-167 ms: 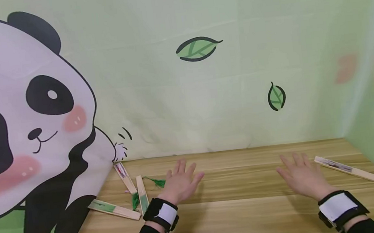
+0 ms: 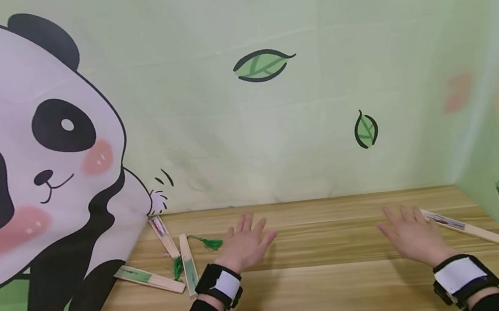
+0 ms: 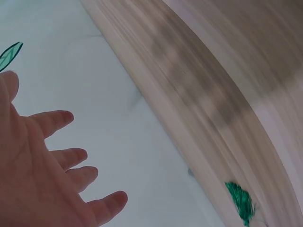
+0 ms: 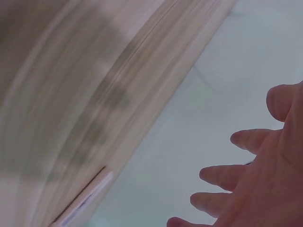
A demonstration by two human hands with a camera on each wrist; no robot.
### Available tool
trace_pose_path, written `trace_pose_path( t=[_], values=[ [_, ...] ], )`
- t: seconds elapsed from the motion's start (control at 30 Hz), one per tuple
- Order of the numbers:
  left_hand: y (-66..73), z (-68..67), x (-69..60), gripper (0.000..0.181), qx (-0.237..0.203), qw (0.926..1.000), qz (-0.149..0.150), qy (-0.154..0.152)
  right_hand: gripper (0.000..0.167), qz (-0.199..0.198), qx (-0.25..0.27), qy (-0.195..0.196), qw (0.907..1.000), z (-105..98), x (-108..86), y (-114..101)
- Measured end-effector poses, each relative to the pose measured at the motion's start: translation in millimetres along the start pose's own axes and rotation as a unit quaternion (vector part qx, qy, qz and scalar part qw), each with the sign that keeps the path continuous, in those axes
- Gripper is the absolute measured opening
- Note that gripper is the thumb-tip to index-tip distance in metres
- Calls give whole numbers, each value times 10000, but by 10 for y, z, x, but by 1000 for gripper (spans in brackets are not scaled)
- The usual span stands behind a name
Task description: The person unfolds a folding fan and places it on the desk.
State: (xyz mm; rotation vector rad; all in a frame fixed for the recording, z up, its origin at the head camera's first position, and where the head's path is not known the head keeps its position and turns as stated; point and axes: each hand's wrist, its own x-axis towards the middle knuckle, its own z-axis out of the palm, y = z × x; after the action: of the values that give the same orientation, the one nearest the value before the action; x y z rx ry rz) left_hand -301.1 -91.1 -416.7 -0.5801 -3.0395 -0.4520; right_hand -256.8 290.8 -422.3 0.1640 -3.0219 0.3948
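Note:
My left hand [image 2: 246, 248] hovers over the wooden table with its fingers spread and holds nothing. Close to its left lies a folded fan [image 2: 190, 267] with a green tassel [image 2: 211, 243] at its far end. Two more folded fans, one at the back [image 2: 164, 237] and one nearer me [image 2: 150, 278], lie further left beside another green tassel [image 2: 177, 269]. My right hand [image 2: 416, 236], fingers also spread and holding nothing, is above the table beside a fourth folded fan [image 2: 480, 234]; its fingertips overlap that fan's far end in the head view.
The wooden table [image 2: 329, 290] ends at a pale green backdrop [image 2: 209, 129] printed with a panda and leaves. On the right a side panel [image 2: 485, 159] stands along the table's edge. Each wrist wears a black and white strap [image 2: 462, 275].
Both hands have drifted slightly to the right, the right hand closer to the fan beside it. The head view has shifted a little. The fans lie as before.

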Motion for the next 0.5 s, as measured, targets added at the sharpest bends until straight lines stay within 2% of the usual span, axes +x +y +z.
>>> trace_pose_path(
  t=[0.2, 0.33, 0.4, 0.5],
  values=[
    [143, 72, 104, 64, -132, 9998, 133, -18, 74, 39, 265, -239, 9994, 21, -91, 399],
    [251, 91, 214, 67, -93, 9996, 243, -88, 60, -194, 152, -259, 9994, 50, -142, 672],
    [300, 101, 265, 66, -78, 9995, 271, -116, 55, -172, 80, -336, 9993, 60, -169, 788],
    [370, 127, 321, 65, -40, 9994, 282, -205, 52, 62, -145, -455, 9988, 70, -201, 946]
  ],
)
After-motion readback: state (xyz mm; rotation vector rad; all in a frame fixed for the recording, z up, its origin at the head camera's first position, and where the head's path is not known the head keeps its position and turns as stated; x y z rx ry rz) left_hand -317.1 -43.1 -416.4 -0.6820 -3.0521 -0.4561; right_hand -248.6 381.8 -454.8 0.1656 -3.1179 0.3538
